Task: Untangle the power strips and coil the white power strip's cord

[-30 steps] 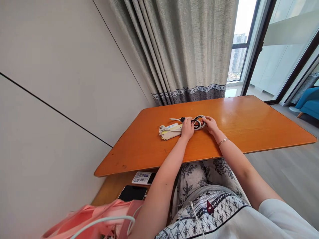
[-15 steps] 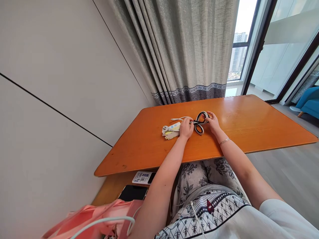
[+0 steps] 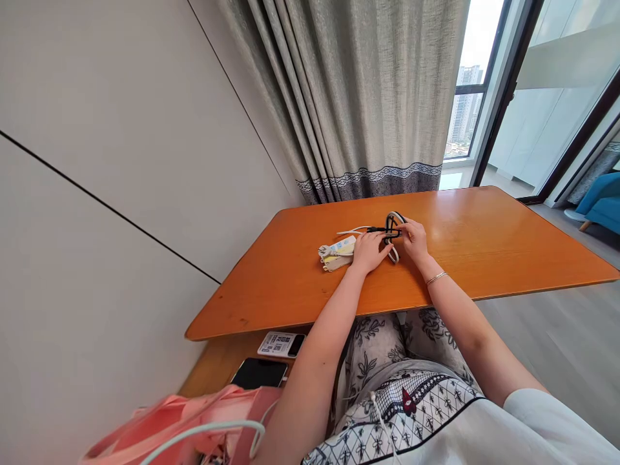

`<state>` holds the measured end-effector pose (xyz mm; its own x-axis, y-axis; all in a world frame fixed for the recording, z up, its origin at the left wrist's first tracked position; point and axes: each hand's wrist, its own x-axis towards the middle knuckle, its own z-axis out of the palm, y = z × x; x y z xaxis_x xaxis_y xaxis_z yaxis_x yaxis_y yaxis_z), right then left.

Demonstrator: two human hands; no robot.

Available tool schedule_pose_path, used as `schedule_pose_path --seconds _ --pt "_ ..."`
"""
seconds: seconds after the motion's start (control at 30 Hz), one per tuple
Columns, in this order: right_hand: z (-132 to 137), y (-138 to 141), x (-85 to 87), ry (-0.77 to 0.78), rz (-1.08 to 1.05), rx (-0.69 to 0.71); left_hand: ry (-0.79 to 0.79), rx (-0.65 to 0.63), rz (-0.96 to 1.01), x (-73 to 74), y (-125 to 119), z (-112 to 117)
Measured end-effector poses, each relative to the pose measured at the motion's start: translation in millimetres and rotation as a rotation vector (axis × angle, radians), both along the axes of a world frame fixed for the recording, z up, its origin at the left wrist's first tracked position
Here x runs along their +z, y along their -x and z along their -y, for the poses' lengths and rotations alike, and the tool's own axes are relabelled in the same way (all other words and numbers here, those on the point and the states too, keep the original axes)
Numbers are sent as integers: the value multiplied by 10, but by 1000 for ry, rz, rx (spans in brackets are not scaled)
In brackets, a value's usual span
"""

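A bundle of black and white cables (image 3: pixel 392 221) lies looped on the orange-brown table (image 3: pixel 290 284). My left hand (image 3: pixel 369 252) is closed over the near left part of the bundle, its fingers on the cables. On the other side, my right hand (image 3: pixel 414 239) pinches the black cable at the loops' right edge; its fingertips are partly hidden. Just left of my left hand rests a white and yellowish power strip (image 3: pixel 338 253), with a white plug (image 3: pixel 324 251) lying on its left end. A thin white cable end (image 3: pixel 346 232) sticks out behind it.
Below the table's front edge, a lower wooden surface holds a black-screened device (image 3: pixel 259 373) and a white labelled item (image 3: pixel 277 344). A pink bag (image 3: pixel 194 426) with a pale cable is at lower left. Wall and curtain (image 3: pixel 372 97) stand behind.
My left hand has shifted slightly right along the bundle. The black cable, pinched by my right hand, has been drawn into a different loop, and the loops look narrower.
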<state>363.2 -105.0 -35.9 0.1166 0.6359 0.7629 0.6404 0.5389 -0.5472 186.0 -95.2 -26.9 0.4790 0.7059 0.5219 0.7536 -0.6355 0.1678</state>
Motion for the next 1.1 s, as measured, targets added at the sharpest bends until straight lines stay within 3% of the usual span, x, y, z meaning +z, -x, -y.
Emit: schedule_pose_path --seconds 0.17,0.57,0.7,0.87,1.0,1.1 --pt "13 -14 9 -55 -41 -76 -31 43 -20 -23 2 11" --pt "-225 -217 -84 -16 -621 -54 -12 153 -145 -59 50 -62" --pt "-288 -342 -91 -68 -665 -181 -38 178 -45 18 109 -67" --pt "-248 -348 -104 -44 -609 -283 -106 201 138 90 185 -64" --pt "-105 -186 -73 -86 -255 -315 -159 197 225 101 202 -57" --pt "-31 -75 -28 -160 -85 -245 -216 179 291 111 201 -56"
